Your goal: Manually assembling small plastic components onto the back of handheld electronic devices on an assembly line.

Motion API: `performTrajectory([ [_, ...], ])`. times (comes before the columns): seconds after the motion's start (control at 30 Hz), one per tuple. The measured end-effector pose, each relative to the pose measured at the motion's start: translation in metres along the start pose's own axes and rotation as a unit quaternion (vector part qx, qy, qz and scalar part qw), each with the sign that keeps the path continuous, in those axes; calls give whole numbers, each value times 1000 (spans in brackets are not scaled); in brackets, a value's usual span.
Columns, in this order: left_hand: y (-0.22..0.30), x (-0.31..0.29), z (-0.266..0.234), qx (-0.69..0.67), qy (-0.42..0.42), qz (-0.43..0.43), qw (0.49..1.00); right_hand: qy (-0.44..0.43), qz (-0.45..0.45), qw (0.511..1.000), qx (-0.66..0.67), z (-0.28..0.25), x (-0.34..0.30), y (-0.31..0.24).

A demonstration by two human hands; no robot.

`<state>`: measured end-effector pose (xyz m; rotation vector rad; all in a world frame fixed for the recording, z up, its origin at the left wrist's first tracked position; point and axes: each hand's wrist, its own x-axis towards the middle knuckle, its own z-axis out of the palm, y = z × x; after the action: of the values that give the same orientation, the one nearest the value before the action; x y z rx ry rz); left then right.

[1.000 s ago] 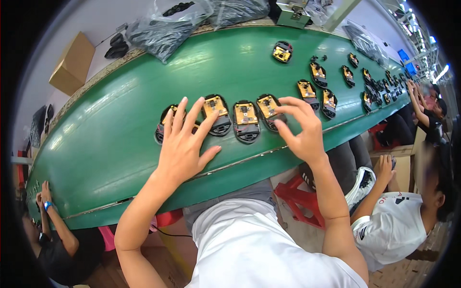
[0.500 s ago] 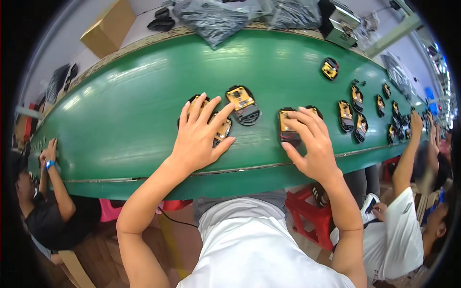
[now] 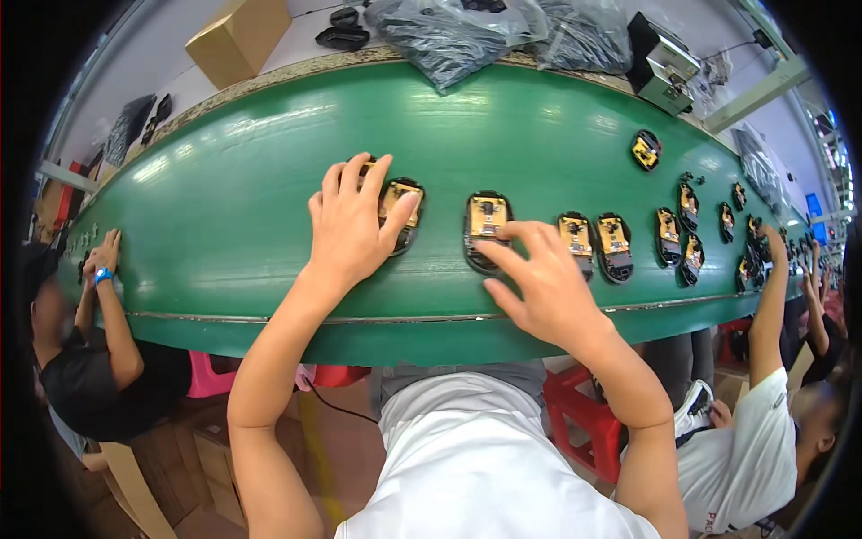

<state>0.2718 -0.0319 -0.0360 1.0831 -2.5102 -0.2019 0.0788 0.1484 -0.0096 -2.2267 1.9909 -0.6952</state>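
My left hand (image 3: 346, 232) lies with fingers spread over two opened computer mice. One mouse (image 3: 401, 214) shows a tan circuit board on its black base, with my thumb across it. Most of the other mouse (image 3: 365, 167) is hidden under my fingers. In the middle of the green surface, a third opened mouse (image 3: 488, 214) points away from me. My right hand (image 3: 555, 286) reaches it from the right, fingertips at its near end and thumb apart. Right of that hand, two more opened mice (image 3: 575, 232) (image 3: 615, 244) sit side by side.
The mice lie on a long green conveyor belt (image 3: 224, 207). Farther right are several more opened mice (image 3: 667, 236), near a co-worker's arm (image 3: 769, 305). Another person's hands (image 3: 103, 256) are at the far left. Plastic bags (image 3: 449, 54) and a cardboard box (image 3: 238, 40) line the back ledge.
My right hand has left the two mice on the right, now more evenly lined up, and reached the middle mouse, which is straighter. My left hand has shifted left with its mice.
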Motion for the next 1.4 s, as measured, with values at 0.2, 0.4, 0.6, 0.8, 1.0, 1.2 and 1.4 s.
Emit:
performTrajectory([
  [0.2,-59,-7,-22,-98,-36,130,986,15,-18,999,22,11,30,-18],
  [0.4,-40,-40,-36,-107,-81,90,987,-43,-64,997,19,44,40,-35],
  [0.6,-8,-35,-44,-52,-44,147,987,82,-4,995,60,8,2,-11],
  [0.8,72,-1,-5,-49,-136,338,930,164,245,952,-81,-19,-85,39],
  [1.0,122,-2,39,-97,-140,389,905,158,236,954,-95,-12,-99,40],
  [1.2,115,-7,42,-49,-146,376,913,165,198,966,-29,-11,-86,30],
  [1.4,123,0,34,-68,-137,373,915,216,226,950,-25,-20,-95,49],
])
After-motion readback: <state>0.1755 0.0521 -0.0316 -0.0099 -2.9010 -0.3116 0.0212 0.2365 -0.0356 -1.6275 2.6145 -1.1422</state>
